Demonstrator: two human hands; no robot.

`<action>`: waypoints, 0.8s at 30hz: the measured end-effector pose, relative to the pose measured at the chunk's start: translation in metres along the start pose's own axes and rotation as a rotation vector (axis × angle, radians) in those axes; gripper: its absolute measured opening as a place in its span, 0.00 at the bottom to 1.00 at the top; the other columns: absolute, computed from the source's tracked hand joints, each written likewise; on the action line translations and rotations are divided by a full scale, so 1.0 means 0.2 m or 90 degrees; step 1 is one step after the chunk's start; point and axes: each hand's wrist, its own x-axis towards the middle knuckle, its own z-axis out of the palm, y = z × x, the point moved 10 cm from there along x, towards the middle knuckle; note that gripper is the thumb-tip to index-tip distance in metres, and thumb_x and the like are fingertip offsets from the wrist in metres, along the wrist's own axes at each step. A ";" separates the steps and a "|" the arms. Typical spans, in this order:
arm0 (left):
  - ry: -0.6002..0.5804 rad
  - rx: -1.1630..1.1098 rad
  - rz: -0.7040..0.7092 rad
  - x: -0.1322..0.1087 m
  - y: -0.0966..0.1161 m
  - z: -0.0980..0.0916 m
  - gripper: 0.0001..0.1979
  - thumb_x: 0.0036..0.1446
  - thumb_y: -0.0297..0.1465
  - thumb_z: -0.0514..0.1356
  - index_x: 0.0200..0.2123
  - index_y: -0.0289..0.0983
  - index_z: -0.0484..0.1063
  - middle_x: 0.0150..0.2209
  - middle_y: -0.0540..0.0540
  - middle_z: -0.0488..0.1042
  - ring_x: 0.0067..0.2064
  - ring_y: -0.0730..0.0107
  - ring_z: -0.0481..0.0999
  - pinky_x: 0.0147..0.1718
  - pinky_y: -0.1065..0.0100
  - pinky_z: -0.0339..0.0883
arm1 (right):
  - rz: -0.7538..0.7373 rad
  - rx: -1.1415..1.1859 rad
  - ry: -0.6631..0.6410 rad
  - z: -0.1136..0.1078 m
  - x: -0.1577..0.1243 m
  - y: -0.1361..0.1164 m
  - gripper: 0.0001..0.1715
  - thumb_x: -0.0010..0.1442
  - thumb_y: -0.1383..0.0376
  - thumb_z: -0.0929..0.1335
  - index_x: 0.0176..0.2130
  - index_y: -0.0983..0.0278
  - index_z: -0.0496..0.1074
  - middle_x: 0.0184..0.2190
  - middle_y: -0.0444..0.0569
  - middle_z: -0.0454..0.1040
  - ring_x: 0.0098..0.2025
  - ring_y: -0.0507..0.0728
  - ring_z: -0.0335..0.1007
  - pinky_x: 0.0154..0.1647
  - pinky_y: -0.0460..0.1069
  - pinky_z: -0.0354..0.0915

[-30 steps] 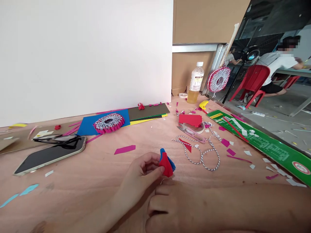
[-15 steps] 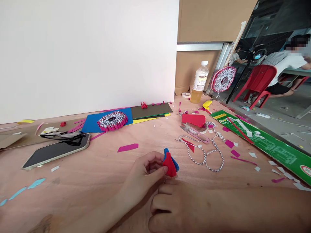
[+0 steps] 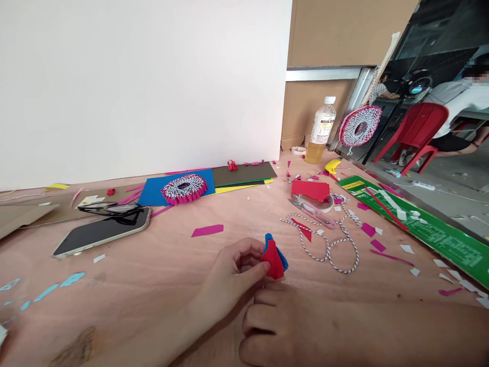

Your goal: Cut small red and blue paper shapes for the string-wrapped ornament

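Left hand [image 3: 229, 275] pinches folded red-blue paper [image 3: 274, 260], long axis pointing away.

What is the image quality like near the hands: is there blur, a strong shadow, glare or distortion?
In the head view, the light is soft and even, with only a mild shadow from the left hand on the plywood tabletop. The red and blue paper piece looks sharp, without glare. Wide-angle distortion tilts the green printed board toward the frame edge.
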 end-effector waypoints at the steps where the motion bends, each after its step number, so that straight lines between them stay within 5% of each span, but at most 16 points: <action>1: 0.002 -0.003 -0.001 0.00 0.00 0.00 0.03 0.53 0.24 0.59 0.33 0.34 0.70 0.31 0.46 0.78 0.34 0.67 0.77 0.33 0.70 0.69 | -0.001 0.001 0.001 -0.01 0.00 0.00 0.09 0.63 0.64 0.62 0.33 0.62 0.70 0.31 0.43 0.69 0.30 0.54 0.56 0.40 0.52 0.57; 7: 0.001 -0.008 -0.002 0.00 0.01 0.00 0.03 0.53 0.24 0.59 0.33 0.34 0.71 0.31 0.46 0.78 0.34 0.67 0.77 0.33 0.70 0.69 | -0.002 -0.004 -0.019 0.03 -0.01 0.00 0.08 0.63 0.62 0.62 0.35 0.61 0.69 0.32 0.43 0.69 0.31 0.54 0.56 0.40 0.52 0.56; 17: 0.002 0.005 0.002 0.00 -0.03 -0.02 0.03 0.54 0.25 0.58 0.34 0.35 0.71 0.34 0.45 0.77 0.37 0.65 0.77 0.37 0.68 0.68 | -0.006 -0.014 0.059 0.03 -0.03 0.00 0.07 0.63 0.62 0.63 0.34 0.61 0.67 0.31 0.42 0.69 0.29 0.54 0.55 0.36 0.51 0.55; 24: 0.030 -0.038 -0.002 0.00 -0.04 -0.04 0.04 0.53 0.28 0.60 0.35 0.35 0.70 0.31 0.45 0.76 0.34 0.65 0.76 0.30 0.69 0.67 | -0.004 0.007 0.052 0.02 -0.02 0.00 0.05 0.63 0.64 0.62 0.35 0.61 0.66 0.31 0.43 0.69 0.29 0.53 0.55 0.35 0.50 0.56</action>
